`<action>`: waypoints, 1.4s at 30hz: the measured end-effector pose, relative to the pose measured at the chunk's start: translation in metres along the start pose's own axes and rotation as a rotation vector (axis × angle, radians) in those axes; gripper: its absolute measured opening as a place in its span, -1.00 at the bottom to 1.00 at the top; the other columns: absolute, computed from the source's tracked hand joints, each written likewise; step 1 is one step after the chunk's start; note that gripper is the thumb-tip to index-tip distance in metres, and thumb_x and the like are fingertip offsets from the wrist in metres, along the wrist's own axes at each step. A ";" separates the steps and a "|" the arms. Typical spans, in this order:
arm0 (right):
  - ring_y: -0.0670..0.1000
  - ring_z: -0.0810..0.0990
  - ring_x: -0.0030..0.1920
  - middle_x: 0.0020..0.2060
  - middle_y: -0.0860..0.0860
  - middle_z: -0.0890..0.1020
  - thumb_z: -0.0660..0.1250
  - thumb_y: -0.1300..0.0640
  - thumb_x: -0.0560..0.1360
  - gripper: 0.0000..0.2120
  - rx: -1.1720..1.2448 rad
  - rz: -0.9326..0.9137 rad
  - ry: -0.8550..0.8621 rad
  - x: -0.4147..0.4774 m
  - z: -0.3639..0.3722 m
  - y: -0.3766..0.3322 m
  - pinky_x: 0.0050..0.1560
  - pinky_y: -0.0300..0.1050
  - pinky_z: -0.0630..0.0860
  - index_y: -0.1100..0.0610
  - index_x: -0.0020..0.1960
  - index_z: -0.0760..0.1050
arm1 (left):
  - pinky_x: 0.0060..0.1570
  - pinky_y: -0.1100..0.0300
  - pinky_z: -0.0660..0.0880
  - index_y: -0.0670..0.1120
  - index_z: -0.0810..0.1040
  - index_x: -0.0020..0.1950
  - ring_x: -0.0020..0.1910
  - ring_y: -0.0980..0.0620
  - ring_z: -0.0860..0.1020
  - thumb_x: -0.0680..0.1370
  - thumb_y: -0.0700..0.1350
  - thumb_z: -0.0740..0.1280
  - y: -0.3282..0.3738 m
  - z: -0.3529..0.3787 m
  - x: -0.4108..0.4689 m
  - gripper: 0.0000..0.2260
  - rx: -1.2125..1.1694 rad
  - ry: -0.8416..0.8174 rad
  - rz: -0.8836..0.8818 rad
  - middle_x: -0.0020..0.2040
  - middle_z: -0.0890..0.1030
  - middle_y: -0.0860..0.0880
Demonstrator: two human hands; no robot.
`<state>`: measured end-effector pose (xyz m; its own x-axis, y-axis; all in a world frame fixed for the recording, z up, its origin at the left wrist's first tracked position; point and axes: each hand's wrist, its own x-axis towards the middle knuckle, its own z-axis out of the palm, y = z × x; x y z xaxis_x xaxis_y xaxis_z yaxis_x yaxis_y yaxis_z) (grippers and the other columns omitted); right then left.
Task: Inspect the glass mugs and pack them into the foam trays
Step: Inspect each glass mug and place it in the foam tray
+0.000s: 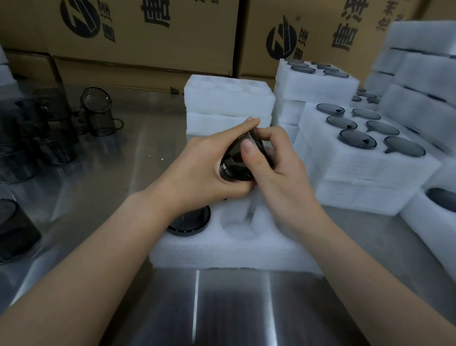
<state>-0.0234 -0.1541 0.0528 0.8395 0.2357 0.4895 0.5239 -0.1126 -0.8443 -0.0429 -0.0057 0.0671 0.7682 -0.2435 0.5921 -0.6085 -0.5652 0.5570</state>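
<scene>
Both hands grip one dark glass mug (236, 160) at centre frame: left hand (206, 166) cupping it, right hand (271, 161) pinching its rim, above a foam tray (234, 249) on the counter (236, 317). More mugs (96, 114) stand upper left.

We read the large black character 唐, turned sideways, on the left cardboard box (138, 46) beside a round black logo (79, 16); the right cardboard box (317, 69) shows 唐泽, a matching logo (281, 41) with ®, and smaller cut-off characters beginning 沧州
</scene>
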 end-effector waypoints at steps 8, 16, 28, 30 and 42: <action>0.00 0.67 -0.16 -0.22 0.02 0.67 0.22 0.03 0.63 -0.79 0.331 0.141 0.022 0.010 -0.011 -0.002 -0.17 -0.02 0.64 0.15 -0.03 0.53 | 0.37 0.21 0.35 -0.13 0.31 0.49 0.42 0.09 0.38 0.36 -0.23 0.56 -0.003 0.003 0.001 -0.25 0.080 -0.010 0.129 0.46 0.39 -0.10; 0.05 0.61 0.22 0.18 0.06 0.65 0.21 -0.20 0.52 -0.57 0.606 0.312 -0.246 0.016 -0.014 -0.003 0.13 -0.05 0.58 0.06 0.20 0.58 | 0.51 -0.04 0.15 -0.08 0.21 0.53 0.56 0.01 0.11 0.40 -0.08 0.55 -0.004 0.000 0.003 -0.21 0.101 -0.055 0.149 0.56 0.20 -0.08; -0.02 0.69 -0.02 -0.08 0.02 0.69 0.51 0.03 0.33 -0.65 0.314 0.198 -0.045 0.009 -0.014 -0.001 -0.13 -0.20 0.56 0.11 0.04 0.50 | 0.34 0.06 0.40 0.13 0.16 0.55 0.40 0.19 0.37 0.26 0.27 0.46 0.003 -0.002 0.001 -0.08 0.117 -0.112 -0.050 0.43 0.40 0.17; -0.03 0.69 -0.04 -0.09 0.06 0.69 0.50 0.02 0.32 -0.63 0.216 0.156 -0.066 0.008 -0.010 -0.001 -0.13 -0.21 0.55 0.10 0.02 0.44 | 0.24 0.16 0.45 0.13 0.19 0.54 0.31 0.21 0.45 0.28 0.26 0.41 0.003 0.000 0.001 -0.13 0.139 -0.087 -0.049 0.34 0.49 0.18; -0.12 0.60 -0.31 -0.38 -0.11 0.60 0.19 0.06 0.64 -0.80 0.274 0.063 -0.061 0.006 -0.007 -0.006 -0.26 -0.13 0.55 0.14 -0.10 0.37 | 0.12 0.51 0.37 -0.12 0.40 0.44 0.16 0.29 0.50 0.36 -0.10 0.54 0.000 0.004 -0.001 -0.32 0.097 0.048 0.139 0.18 0.55 0.16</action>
<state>-0.0206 -0.1591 0.0623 0.8546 0.2951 0.4274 0.4059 0.1339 -0.9040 -0.0428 -0.0085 0.0648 0.6658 -0.2881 0.6883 -0.6846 -0.6027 0.4100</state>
